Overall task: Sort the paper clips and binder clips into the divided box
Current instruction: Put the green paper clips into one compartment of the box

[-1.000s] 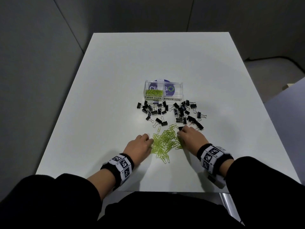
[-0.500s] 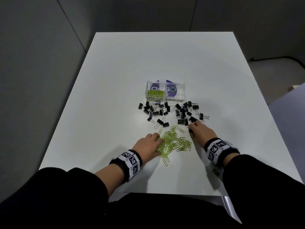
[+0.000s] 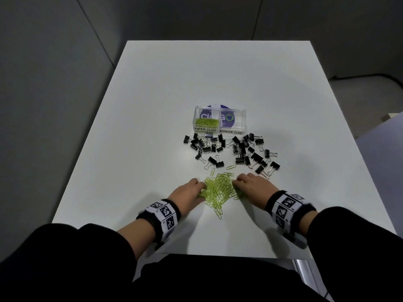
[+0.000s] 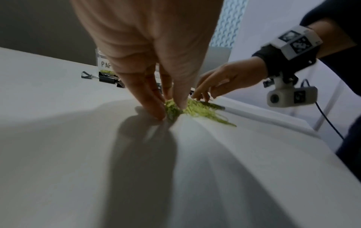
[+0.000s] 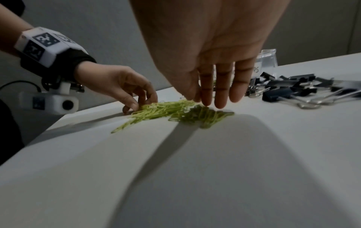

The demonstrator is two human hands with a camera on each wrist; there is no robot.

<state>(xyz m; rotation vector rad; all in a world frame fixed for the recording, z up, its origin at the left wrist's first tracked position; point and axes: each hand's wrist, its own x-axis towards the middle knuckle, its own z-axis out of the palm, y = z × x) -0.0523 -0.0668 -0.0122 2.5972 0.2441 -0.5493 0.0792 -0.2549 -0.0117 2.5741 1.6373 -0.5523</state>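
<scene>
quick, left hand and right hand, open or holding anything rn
Left hand: fingers pinch into the green paper clips on the table.
Right hand: open, straight fingers at the pile's other edge, holding nothing.

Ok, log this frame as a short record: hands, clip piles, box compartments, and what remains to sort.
left hand: fingers pinching the left edge of the green paper clip pile
right hand: straight fingers at the pile's right edge
binder clips: black, loose on the table in front of the divided box
paper clips compartment: partly filled with green clips
binder clips compartment: no clips visible
remaining: pile, stray paper clips, all binder clips
</scene>
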